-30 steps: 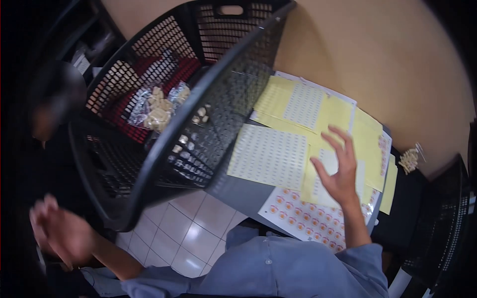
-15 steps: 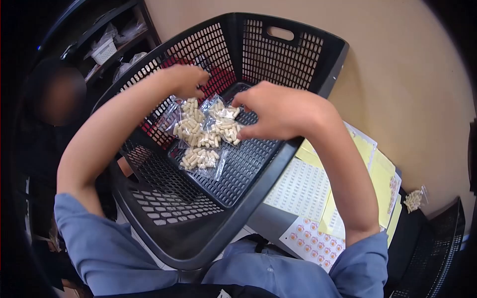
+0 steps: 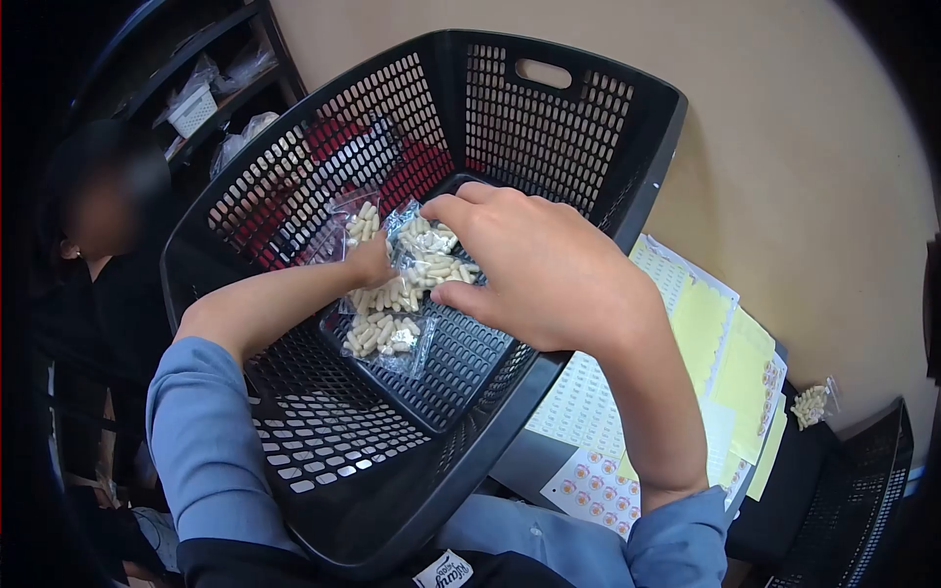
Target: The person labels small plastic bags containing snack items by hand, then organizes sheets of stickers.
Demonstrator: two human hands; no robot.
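Clear zip bags filled with off-white capsules [image 3: 441, 267] lie on the floor of a large black plastic basket [image 3: 608, 98]. My left hand [image 3: 371, 263] reaches down among the bags at their left side, its fingers mostly hidden behind the hand and the plastic. Just right of the bags, my right hand [image 3: 549, 260] hovers with thumb and fingers spread apart, the fingertips close to the upper right bag. Nearest to me in the basket is another capsule bag [image 3: 382, 336], lying flat.
Label sheets and yellow papers [image 3: 720, 353] cover a surface to the right of the basket. Beyond them sit one more capsule bag [image 3: 812, 406] and a second black basket [image 3: 853, 510]. A person in dark clothing [image 3: 108, 304] is at the left, near a shelf with a white basket [image 3: 192, 111].
My left hand has dropped from above the bags down into them. The right hand has shifted slightly lower and stays spread. The view has moved a little.
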